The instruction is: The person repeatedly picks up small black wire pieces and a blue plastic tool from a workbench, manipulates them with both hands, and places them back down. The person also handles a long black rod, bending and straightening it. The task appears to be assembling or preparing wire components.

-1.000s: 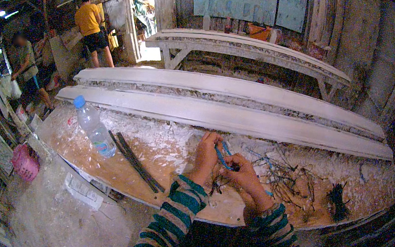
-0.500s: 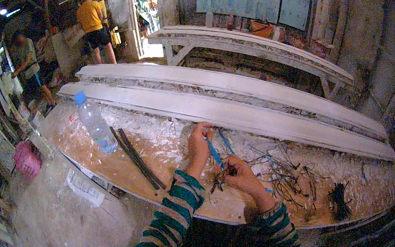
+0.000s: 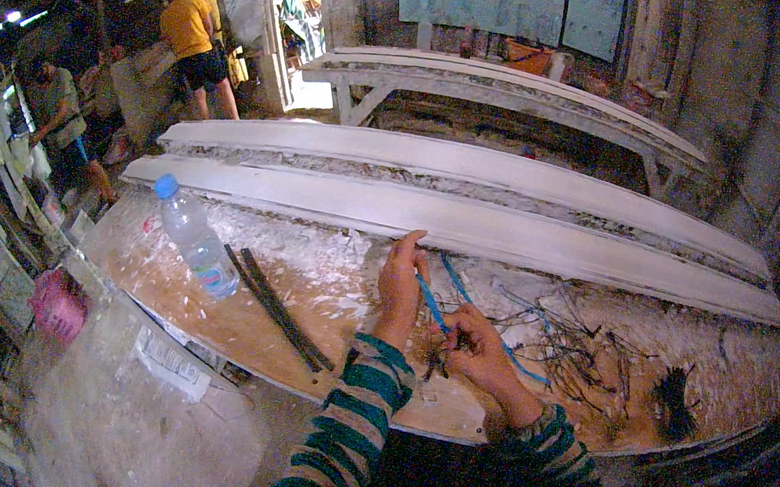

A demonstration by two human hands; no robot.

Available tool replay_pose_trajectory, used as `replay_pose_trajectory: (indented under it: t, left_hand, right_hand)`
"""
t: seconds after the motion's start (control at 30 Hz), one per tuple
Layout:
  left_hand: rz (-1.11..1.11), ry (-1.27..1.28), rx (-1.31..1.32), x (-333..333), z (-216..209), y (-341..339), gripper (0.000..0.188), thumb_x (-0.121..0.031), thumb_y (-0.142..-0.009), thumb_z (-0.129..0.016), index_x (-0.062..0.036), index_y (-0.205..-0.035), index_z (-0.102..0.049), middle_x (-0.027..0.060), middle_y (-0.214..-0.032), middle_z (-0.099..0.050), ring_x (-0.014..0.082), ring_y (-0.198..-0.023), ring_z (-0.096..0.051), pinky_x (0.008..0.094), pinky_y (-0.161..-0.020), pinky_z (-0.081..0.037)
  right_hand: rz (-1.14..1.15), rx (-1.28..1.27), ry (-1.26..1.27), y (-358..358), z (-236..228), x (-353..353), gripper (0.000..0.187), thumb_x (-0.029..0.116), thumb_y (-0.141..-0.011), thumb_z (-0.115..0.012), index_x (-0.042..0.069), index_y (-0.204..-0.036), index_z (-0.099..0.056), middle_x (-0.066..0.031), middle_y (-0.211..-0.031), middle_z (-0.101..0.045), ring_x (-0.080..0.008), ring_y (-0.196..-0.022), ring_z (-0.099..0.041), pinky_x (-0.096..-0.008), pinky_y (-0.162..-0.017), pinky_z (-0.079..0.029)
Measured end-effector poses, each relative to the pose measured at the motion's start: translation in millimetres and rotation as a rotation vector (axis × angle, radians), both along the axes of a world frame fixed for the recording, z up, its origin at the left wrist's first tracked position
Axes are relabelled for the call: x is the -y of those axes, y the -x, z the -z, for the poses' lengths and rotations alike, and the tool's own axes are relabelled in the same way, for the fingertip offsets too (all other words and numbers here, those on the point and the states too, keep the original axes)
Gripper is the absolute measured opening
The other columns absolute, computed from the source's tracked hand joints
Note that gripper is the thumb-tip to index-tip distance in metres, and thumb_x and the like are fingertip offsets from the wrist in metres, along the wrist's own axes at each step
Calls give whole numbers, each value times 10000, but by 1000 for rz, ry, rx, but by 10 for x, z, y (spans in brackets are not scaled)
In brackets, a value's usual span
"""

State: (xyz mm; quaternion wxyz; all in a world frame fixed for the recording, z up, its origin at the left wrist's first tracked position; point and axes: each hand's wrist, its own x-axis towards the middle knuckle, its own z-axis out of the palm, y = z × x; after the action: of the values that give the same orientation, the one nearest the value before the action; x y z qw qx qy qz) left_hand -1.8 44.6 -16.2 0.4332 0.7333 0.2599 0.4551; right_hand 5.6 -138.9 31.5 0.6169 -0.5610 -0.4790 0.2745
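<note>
As the left hand (image 3: 399,285) pinches a blue strip (image 3: 432,304), the right hand (image 3: 479,350) has its grip closed on it too, so that it stretches between them over the tabletop (image 3: 448,415). Beside the right hand lie tangled dark strands (image 3: 594,350), with a dark bundle (image 3: 675,403) farther right. Dark rods (image 3: 279,310) and a blue-capped clear bottle (image 3: 197,236) are to the left; beyond run long white boards (image 3: 463,222).
</note>
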Motion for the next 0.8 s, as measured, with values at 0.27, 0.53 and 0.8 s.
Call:
replay_pose_trajectory:
  t: [0.27,0.53,0.8]
  left_hand:
    - [86,131,-40,-17,-31,-15,327,-33,-726,-542,-110,-1044,-540,111,-770,-555,252,-694,-550,347,-595,-436]
    - [357,-194,-75,272,-62,-61,159,-159,-765,-589,-56,-886,-596,59,-763,-586,157,-688,-541,283,-615,-444]
    - [579,123,92,344,6,-95,171,-207,-729,-658,-72,-820,-604,16,-653,-543,99,-571,-466,227,-538,-395]
  right_hand:
    - [-78,-145,-3,-124,16,17,247,69,-652,-502,4,-875,-587,-31,-789,-433,-119,-665,-461,-228,-601,-400]
    - [4,-407,-202,-493,99,111,241,238,-801,-548,4,-840,-593,-37,-858,-504,-134,-803,-503,-267,-726,-407]
    - [-11,-640,-376,-807,306,135,120,118,-776,-600,54,-877,-583,-13,-843,-590,-129,-810,-540,-285,-756,-417]
